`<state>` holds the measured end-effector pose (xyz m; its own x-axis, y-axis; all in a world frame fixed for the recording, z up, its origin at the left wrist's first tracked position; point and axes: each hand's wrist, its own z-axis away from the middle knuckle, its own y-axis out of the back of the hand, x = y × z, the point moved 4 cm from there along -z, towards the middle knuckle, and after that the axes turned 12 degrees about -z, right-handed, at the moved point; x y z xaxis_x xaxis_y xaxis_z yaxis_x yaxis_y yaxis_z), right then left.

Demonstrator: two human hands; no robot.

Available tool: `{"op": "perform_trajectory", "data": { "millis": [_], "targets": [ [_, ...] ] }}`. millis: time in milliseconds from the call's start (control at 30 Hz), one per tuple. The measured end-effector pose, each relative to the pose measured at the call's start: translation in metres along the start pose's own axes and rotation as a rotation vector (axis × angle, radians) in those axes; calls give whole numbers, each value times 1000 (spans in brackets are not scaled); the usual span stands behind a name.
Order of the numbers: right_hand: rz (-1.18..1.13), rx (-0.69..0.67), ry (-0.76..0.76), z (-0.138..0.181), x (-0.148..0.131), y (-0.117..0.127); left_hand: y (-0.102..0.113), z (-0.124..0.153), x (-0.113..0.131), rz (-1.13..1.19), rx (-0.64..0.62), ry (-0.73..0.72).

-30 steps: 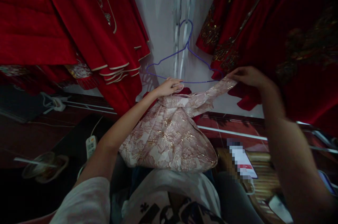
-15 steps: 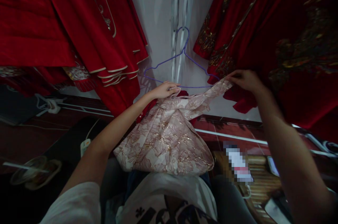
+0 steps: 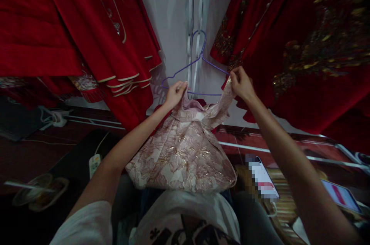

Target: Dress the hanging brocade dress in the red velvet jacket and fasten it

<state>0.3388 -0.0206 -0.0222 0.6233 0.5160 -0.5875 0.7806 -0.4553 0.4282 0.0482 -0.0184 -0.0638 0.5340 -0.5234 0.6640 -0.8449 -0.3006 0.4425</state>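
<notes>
A pink brocade garment (image 3: 185, 152) with a gold floral pattern hangs down over my lap. My left hand (image 3: 174, 93) is closed on its left shoulder, right by the bottom bar of a purple wire hanger (image 3: 199, 60). My right hand (image 3: 241, 83) is closed on the garment's right shoulder, at the hanger's right end. The hanger hangs by its hook from white straps (image 3: 195, 10) on the pale wall. The garment's neck opening gapes between my two hands, just below the bar.
Red embroidered robes hang at the left (image 3: 69, 33) and right (image 3: 303, 44). A phone (image 3: 261, 177) lies on a wooden stool at lower right, with a second screen (image 3: 339, 195) beyond. A power strip (image 3: 94, 162) and a plastic cup (image 3: 37, 193) lie on the dark floor at the left.
My right hand has moved left and up, bringing the garment's right shoulder to the hanger's right end. My left hand has risen slightly to the bar. The garment is now bunched narrower between my hands.
</notes>
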Motion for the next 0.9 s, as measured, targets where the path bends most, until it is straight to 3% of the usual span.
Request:
{"op": "perform_trajectory", "data": {
  "millis": [67, 133, 167, 300, 400, 667, 767, 900],
  "targets": [
    [-27, 34, 10, 1, 6, 1, 24, -5, -28, -12, 229, 89],
    [-51, 46, 22, 0, 10, 2, 44, -6, -57, -23, 331, 178],
    [-61, 46, 28, -1, 11, 3, 54, -4, -74, 9, 380, 288],
    [-89, 17, 28, -5, 12, 2, 66, 9, -118, 232, 304, 677],
    [-99, 5, 26, -5, 13, 1, 64, 15, -125, 342, 241, 779],
    [-88, 23, 33, -4, 11, 4, 67, 5, -120, 364, 220, 518],
    [-78, 37, 42, 0, 7, 6, 72, -15, -97, 209, 192, 246],
    [-71, 54, 47, 5, 3, 7, 63, -47, -53, -22, 10, -35]
  ]
}}
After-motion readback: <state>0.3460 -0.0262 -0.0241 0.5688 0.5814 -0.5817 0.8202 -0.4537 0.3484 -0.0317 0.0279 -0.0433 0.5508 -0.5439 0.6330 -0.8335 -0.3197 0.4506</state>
